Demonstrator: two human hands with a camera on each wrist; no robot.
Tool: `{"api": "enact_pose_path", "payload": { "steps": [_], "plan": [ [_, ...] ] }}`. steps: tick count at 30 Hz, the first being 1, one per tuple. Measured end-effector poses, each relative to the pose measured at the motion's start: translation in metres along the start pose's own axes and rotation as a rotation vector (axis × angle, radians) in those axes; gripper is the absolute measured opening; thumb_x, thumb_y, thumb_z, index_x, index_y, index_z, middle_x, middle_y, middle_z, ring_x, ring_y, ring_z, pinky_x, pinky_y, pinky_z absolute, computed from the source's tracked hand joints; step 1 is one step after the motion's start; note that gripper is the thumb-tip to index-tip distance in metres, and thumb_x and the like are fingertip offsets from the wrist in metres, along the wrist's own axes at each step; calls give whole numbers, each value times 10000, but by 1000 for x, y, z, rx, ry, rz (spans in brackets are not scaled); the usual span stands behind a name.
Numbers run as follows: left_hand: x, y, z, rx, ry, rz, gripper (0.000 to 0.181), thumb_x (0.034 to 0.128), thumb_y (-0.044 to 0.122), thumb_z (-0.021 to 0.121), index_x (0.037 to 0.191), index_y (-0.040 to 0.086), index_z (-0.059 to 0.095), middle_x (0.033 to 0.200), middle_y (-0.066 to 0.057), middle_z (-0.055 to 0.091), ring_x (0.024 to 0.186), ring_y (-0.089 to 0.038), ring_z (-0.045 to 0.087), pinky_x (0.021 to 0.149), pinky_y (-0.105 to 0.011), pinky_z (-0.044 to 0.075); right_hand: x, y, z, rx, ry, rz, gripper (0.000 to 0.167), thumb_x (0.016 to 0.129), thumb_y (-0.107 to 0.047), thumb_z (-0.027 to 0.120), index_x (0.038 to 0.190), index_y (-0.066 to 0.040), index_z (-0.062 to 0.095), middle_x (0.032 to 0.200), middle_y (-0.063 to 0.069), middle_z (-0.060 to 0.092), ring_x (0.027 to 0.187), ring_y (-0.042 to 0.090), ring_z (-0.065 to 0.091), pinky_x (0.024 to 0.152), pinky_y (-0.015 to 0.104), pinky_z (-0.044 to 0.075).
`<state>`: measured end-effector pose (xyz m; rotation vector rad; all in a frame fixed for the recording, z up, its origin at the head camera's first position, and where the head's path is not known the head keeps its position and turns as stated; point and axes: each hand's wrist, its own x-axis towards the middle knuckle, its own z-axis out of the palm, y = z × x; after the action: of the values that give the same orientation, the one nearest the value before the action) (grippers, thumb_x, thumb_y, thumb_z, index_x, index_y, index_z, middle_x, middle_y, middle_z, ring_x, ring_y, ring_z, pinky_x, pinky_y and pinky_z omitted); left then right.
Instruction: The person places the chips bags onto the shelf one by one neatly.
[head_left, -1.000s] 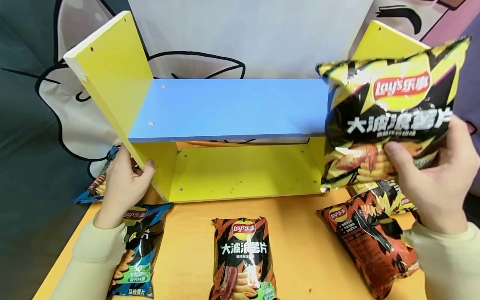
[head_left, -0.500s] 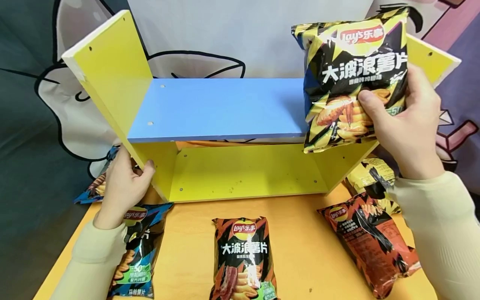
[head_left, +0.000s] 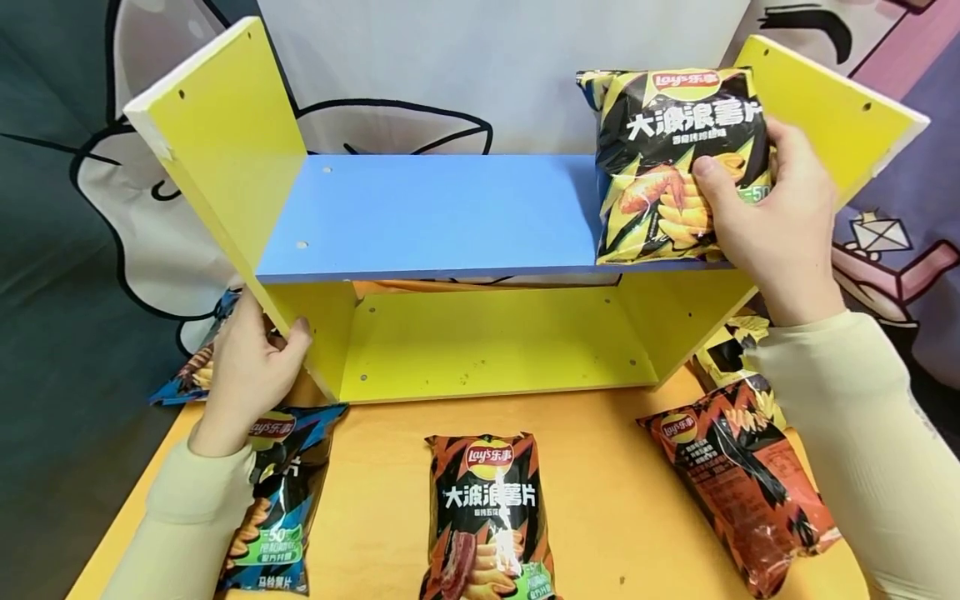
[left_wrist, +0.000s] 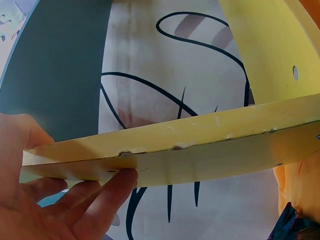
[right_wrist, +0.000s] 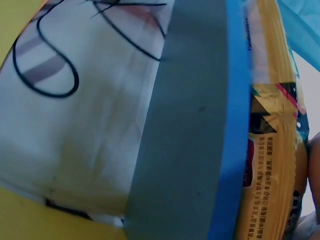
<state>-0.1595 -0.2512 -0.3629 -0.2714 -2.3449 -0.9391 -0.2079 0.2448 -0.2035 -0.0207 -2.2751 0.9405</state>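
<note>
My right hand grips the right side of a yellow and black chip bag, thumb on its front. The bag stands upright at the right part of the blue shelf board, its lower edge at the board's front edge. In the right wrist view the bag is beside the blue board edge. My left hand grips the yellow left side panel low down. In the left wrist view the thumb and fingers of that hand lie on both sides of the panel edge.
A black and orange bag lies front centre on the orange table. A blue bag is front left, another behind the left hand. A red bag and a yellow bag lie at right. The lower yellow board is below the shelf.
My right hand has carried the yellow and black bag left from the right side, up and then down onto the blue board's right part. My left hand has stayed on the panel.
</note>
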Motion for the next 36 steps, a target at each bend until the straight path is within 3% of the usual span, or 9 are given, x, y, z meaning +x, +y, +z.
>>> {"api": "enact_pose_path", "payload": {
  "steps": [4, 6, 11, 14, 16, 20, 25, 30, 36],
  "plan": [
    [-1, 0, 0, 3, -5, -1, 449, 943, 149, 632, 1381, 115, 540, 888, -68, 590, 594, -58, 424, 551, -212, 354, -7, -2, 3, -134, 74, -148, 657, 923, -430, 662, 1523, -201, 523, 1362, 195, 611, 1148, 319, 550, 999, 422, 377],
    [-1, -1, -1, 5, -5, -2, 451, 941, 147, 633, 1381, 117, 540, 892, -74, 591, 586, -55, 416, 544, -215, 349, -10, -5, 4, -163, 88, -237, 688, 933, -414, 660, 1540, -133, 500, 1394, 246, 558, 1222, 390, 531, 1057, 511, 374],
    [-1, -2, -2, 1, -6, -1, 466, 942, 141, 633, 1397, 125, 535, 939, -105, 628, 579, -47, 418, 520, -216, 345, -10, -12, 3, -187, 57, -452, 678, 944, -385, 654, 1521, -60, 509, 1555, 222, 473, 1469, 378, 419, 1247, 495, 287],
    [-2, -2, -2, 1, -7, -1, 471, 943, 142, 632, 1402, 126, 532, 939, -100, 628, 583, -48, 422, 522, -214, 347, -6, -11, 3, -241, 5, -579, 675, 970, -411, 617, 1513, -25, 505, 1596, 227, 440, 1512, 427, 373, 1275, 536, 221],
    [-2, -2, -1, 7, -6, -1, 469, 944, 146, 632, 1401, 125, 530, 894, -83, 604, 579, -55, 413, 532, -217, 347, -3, -11, 4, -290, -50, -609, 685, 986, -452, 588, 1521, -35, 499, 1614, 216, 423, 1528, 442, 349, 1279, 576, 181],
    [-2, -1, -1, 11, -7, -3, 467, 946, 147, 629, 1401, 126, 527, 870, -68, 586, 576, -62, 411, 530, -223, 345, 5, -13, 5, -387, -216, -541, 713, 1019, -510, 523, 1572, -68, 436, 1667, 189, 343, 1557, 443, 286, 1285, 607, 109],
    [0, 1, 0, 2, -14, 3, 480, 949, 142, 622, 1418, 124, 523, 942, -106, 627, 573, -64, 421, 519, -225, 351, 14, -14, 9, -434, -382, -415, 740, 1037, -544, 467, 1600, -70, 382, 1686, 206, 287, 1521, 477, 309, 1269, 604, 179],
    [-1, 1, 0, 3, -10, 6, 485, 947, 140, 621, 1423, 130, 526, 965, -99, 631, 611, -71, 439, 565, -218, 368, 20, -12, 11, -449, -473, -339, 789, 1032, -593, 429, 1635, -99, 309, 1707, 200, 233, 1517, 486, 300, 1256, 601, 210],
    [-1, 1, 1, 6, -9, -1, 482, 948, 148, 620, 1419, 130, 525, 927, -81, 612, 627, -71, 451, 581, -218, 376, 26, -7, 10, -436, -503, -309, 823, 1021, -606, 435, 1648, -99, 269, 1713, 187, 221, 1527, 470, 281, 1261, 605, 196]
  ]
}}
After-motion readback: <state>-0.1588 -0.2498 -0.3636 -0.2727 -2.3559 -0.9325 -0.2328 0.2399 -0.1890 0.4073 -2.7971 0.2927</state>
